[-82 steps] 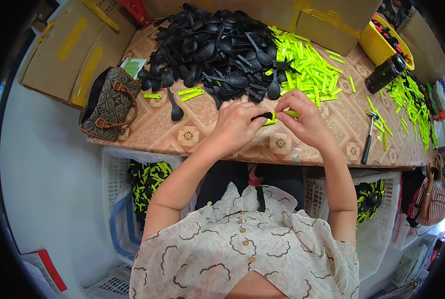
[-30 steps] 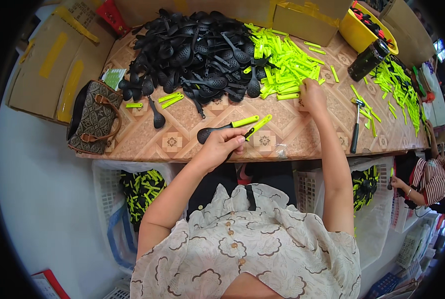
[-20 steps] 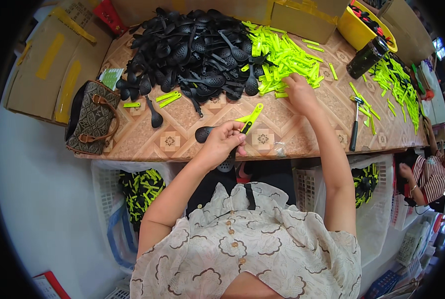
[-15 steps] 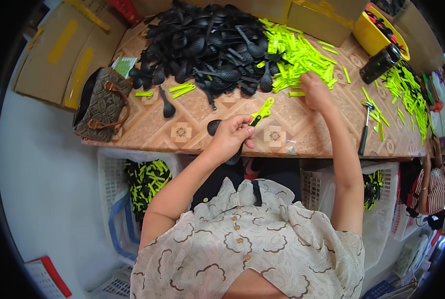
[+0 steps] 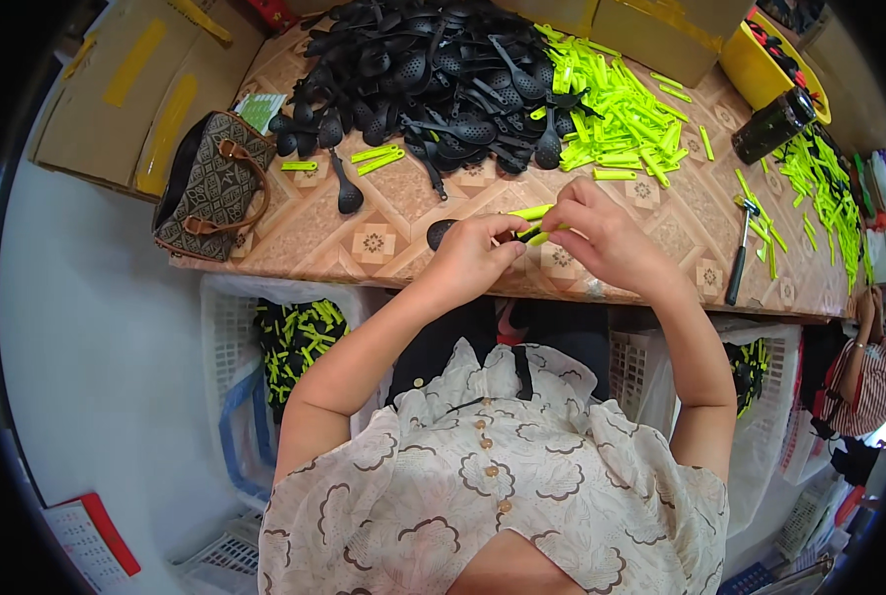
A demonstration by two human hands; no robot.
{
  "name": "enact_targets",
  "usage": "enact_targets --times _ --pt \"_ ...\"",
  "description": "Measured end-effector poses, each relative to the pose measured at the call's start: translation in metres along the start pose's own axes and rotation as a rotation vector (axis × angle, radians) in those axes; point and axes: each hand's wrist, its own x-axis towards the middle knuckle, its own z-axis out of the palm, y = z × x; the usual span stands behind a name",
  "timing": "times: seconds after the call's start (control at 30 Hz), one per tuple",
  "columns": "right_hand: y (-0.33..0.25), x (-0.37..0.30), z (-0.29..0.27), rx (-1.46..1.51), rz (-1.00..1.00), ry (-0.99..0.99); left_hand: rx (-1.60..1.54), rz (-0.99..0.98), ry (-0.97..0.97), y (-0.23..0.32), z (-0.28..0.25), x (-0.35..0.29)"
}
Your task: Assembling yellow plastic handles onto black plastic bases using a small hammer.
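Note:
Over the table's near edge, my left hand is closed on the dark handle of a black spoon, with bright green around that end. My right hand meets it, fingers pinched on a green plastic handle piece. Fingers hide how the green and black parts join. A round black spoon head shows beside my left hand; whether it belongs to the held spoon I cannot tell. Beyond my hands lie a big heap of black spoons, several perforated, and a pile of green handle pieces.
A patterned handbag stands at the table's left. To the right are a hammer, a dark bottle and a yellow bin. Cardboard boxes border the table. Crates with black-and-green pieces flank my legs. Another person sits far right.
My right hand has come from the green pile to my left hand, with a green handle piece in its fingers. My left hand stays near the table edge, still gripping the spoon.

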Motion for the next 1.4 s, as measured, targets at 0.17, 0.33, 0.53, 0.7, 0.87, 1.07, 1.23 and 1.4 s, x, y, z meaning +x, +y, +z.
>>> enact_targets --times 0.17,0.33,0.53,0.7,0.87,1.07,1.23,1.4 --pt "-0.001 -0.002 0.015 -0.036 0.029 0.076 0.094 0.111 0.036 -0.006 0.0 -0.002" --pt "-0.004 -0.006 0.027 -0.102 0.055 0.141 0.188 0.267 0.062 -0.005 -0.001 -0.005" --pt "-0.012 -0.011 0.033 -0.063 0.156 0.18 0.068 0.163 0.027 -0.002 -0.002 -0.01" --pt "-0.012 -0.012 0.036 -0.061 0.168 0.203 -0.145 0.016 -0.063 -0.005 -0.004 -0.011" --pt "-0.014 -0.013 0.037 0.005 0.264 0.192 -0.25 -0.022 -0.099 -0.004 -0.006 -0.011" --pt "-0.01 -0.031 0.037 0.472 0.406 0.221 -0.142 -0.139 -0.198 -0.003 -0.01 -0.006" --pt "0.046 -0.088 -0.003 0.624 0.619 0.782 -0.178 -0.187 -0.097 -0.022 -0.023 -0.032" --pt "0.175 -0.215 -0.117 -0.158 0.849 1.379 -0.236 -0.197 -0.095 -0.025 -0.027 -0.043"
